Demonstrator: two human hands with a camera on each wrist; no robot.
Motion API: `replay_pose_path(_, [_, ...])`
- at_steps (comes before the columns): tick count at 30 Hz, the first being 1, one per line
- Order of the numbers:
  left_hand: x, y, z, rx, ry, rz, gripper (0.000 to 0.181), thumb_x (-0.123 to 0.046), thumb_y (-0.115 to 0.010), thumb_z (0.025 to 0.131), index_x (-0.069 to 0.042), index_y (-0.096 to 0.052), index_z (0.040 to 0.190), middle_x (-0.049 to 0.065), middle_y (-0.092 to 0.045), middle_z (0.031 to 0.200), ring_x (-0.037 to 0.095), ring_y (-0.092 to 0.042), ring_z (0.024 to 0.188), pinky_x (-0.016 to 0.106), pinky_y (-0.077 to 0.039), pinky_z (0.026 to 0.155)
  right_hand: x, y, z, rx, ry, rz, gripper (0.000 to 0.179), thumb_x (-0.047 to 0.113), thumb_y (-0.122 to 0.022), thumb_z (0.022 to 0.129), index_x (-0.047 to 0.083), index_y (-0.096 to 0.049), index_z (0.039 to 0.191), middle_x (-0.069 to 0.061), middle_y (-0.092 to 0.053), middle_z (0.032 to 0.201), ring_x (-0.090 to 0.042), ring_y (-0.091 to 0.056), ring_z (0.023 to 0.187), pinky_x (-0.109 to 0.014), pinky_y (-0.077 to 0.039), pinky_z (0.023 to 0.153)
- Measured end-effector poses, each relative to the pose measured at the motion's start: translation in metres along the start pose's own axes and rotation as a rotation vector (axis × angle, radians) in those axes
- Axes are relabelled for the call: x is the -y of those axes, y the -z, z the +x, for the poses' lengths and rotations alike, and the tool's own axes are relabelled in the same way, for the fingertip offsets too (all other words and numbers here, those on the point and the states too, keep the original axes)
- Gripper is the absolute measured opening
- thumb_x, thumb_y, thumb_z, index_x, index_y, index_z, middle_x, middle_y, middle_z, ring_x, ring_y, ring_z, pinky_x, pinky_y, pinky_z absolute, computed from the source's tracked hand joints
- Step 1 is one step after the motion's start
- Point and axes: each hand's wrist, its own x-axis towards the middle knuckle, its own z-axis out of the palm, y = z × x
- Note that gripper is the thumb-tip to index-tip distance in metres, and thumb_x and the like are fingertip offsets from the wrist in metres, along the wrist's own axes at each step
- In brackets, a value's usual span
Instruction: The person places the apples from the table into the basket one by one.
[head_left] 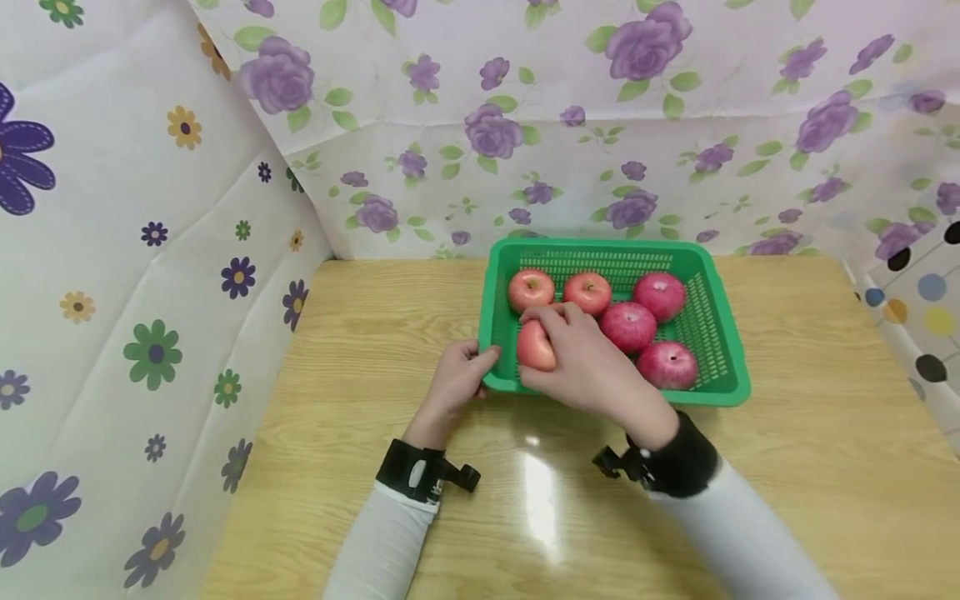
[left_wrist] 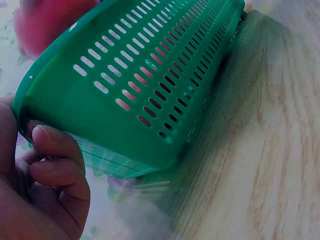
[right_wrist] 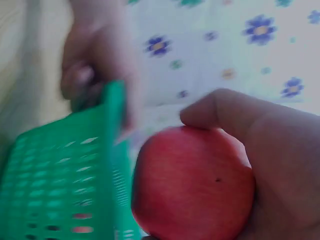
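Note:
A green plastic basket (head_left: 738, 367) with slotted sides stands on the table. My left hand (head_left: 456, 377) pinches the rim at its front left corner, thumb on top. In the left wrist view, curled fingers (left_wrist: 57, 157) lie under that rim. My right hand (head_left: 588, 362) grips a red apple (head_left: 534, 346) over the left part of the basket; the right wrist view shows this apple (right_wrist: 195, 185) close up, thumb against it. Two lighter apples sit along the back, one of them an apple (head_left: 531, 290) at back left. Darker red apples, including one (head_left: 667, 365) at front right, lie to the right.
The wooden table (head_left: 360, 317) extends to both sides and in front of the basket. Behind it hangs a cloth (head_left: 450, 142) with purple roses. Another flowered cloth (head_left: 112, 275) runs along the left, and a dotted one (head_left: 930, 325) along the right.

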Motion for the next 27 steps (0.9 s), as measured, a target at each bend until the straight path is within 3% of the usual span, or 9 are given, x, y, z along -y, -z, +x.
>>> replay_pose_path(5, [0.0, 0.001, 0.0, -0.001, -0.003, -0.001, 0.029, -0.02, -0.065, 0.095, 0.007, -0.067, 0.085, 0.001, -0.057, 0.059, 0.011, -0.043, 0.039, 0.027, -0.039, 0.039, -0.007, -0.024, 0.02, 0.085, -0.096, -0.039, 0.058, 0.049, -0.058, 0.084, 0.022, -0.049, 0.135, -0.013, -0.047, 0.129, -0.027, -0.04, 0.12, -0.049, -0.051, 0.085])
replay_pose_path(12, [-0.005, 0.0, -0.001, 0.013, 0.009, -0.01, 0.03, -0.019, -0.064, 0.096, 0.008, -0.067, 0.084, 0.0, -0.054, 0.057, 0.012, -0.042, 0.039, 0.024, -0.038, 0.037, -0.011, -0.044, 0.027, 0.144, -0.075, -0.08, 0.061, 0.047, -0.052, 0.091, 0.016, -0.044, 0.143, -0.019, -0.043, 0.134, -0.036, -0.037, 0.124, -0.053, -0.044, 0.098])
replay_pose_path(19, [-0.001, -0.002, -0.001, -0.01, -0.007, -0.008, 0.029, -0.022, -0.065, 0.094, 0.002, -0.067, 0.078, -0.001, -0.054, 0.054, 0.01, -0.042, 0.037, 0.024, -0.037, 0.036, -0.012, -0.051, 0.028, 0.158, -0.076, -0.164, 0.061, 0.049, -0.049, 0.093, 0.017, -0.046, 0.145, -0.015, -0.046, 0.138, -0.04, -0.033, 0.127, -0.061, -0.031, 0.104])
replay_pose_path(27, [-0.002, -0.001, -0.002, -0.008, -0.01, 0.002, 0.028, -0.02, -0.063, 0.096, 0.003, -0.069, 0.08, -0.001, -0.054, 0.054, 0.011, -0.042, 0.036, 0.026, -0.038, 0.036, -0.01, -0.051, 0.028, 0.245, -0.095, -0.191, 0.058, 0.051, -0.04, 0.099, 0.022, -0.046, 0.148, -0.009, -0.041, 0.151, -0.041, -0.024, 0.135, -0.068, -0.023, 0.102])
